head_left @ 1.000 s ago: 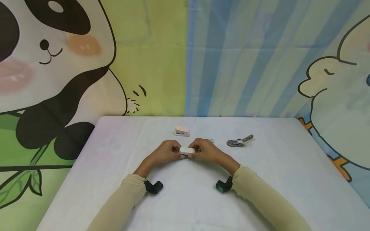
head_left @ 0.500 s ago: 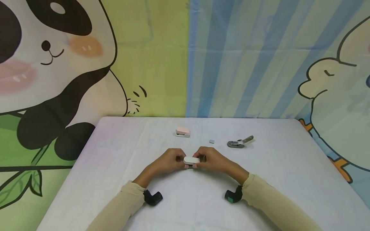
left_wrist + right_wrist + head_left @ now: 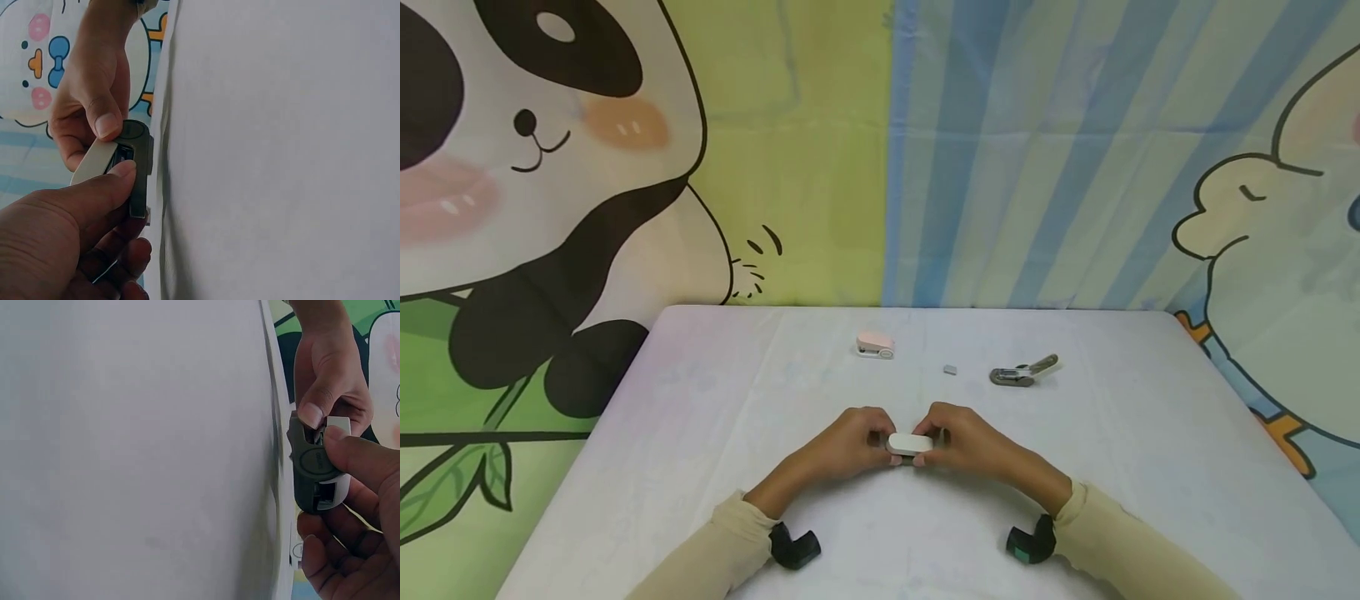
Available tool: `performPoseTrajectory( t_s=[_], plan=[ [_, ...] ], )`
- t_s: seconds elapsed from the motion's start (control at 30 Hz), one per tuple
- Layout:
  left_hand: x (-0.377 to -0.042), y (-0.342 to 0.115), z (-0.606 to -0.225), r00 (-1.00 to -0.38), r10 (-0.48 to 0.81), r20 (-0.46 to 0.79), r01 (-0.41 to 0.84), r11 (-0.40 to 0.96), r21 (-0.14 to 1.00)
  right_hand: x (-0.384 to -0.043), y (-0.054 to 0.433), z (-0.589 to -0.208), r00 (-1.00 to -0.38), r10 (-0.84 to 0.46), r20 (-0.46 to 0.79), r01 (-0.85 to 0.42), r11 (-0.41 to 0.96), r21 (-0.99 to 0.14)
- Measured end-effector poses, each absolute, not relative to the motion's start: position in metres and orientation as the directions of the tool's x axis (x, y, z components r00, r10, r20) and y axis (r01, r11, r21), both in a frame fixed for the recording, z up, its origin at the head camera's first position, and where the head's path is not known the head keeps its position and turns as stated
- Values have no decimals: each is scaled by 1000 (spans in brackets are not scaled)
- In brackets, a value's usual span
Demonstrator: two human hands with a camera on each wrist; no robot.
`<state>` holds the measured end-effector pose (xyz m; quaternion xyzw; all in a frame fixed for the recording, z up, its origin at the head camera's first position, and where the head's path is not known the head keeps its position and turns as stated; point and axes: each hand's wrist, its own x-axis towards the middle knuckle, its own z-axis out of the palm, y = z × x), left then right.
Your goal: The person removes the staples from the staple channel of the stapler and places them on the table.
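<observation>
Both hands hold one small stapler (image 3: 910, 444) with a white top and a dark grey base, near the middle of the table. My left hand (image 3: 857, 446) pinches its left end, and my right hand (image 3: 966, 446) pinches the right end. In the left wrist view the stapler (image 3: 141, 150) has its white part standing at an angle from the grey one, and the left thumb (image 3: 122, 175) presses into the slot between them. Seen from the right wrist, both thumbs lie on the stapler (image 3: 305, 484). Whether staples are inside is unclear.
Farther back on the white table (image 3: 737, 367) stands a pink stapler (image 3: 875, 344). To its right lie a small grey piece (image 3: 950, 370), perhaps a staple strip, and a grey stapler (image 3: 1022, 372) with its arm raised. A cartoon curtain (image 3: 820, 167) hangs behind.
Both hands have come nearer to the person and slightly right, with the stapler between them. The small grey piece, mostly hidden behind the right hand before, now shows fully.
</observation>
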<state>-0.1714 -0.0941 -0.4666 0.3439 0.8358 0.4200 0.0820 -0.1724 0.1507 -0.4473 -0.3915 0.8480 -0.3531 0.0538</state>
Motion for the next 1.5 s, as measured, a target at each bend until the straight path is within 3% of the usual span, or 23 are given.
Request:
performPoseTrajectory(
  t_s=[0.43, 0.93, 1.5],
  plan=[
    [-150, -88, -474, -733, 662, 159, 506, 374, 777, -151, 155, -446, -678, -731, 77, -589, 478, -651],
    [-151, -90, -474, -753, 648, 114, 473, 414, 778, -145, 125, -436, -631, -756, 176, -712, 474, -518],
    [-154, -88, -467, -727, 680, 100, 503, 427, 752, -144, 122, -433, -585, -781, 218, -786, 480, -389]
  ],
)
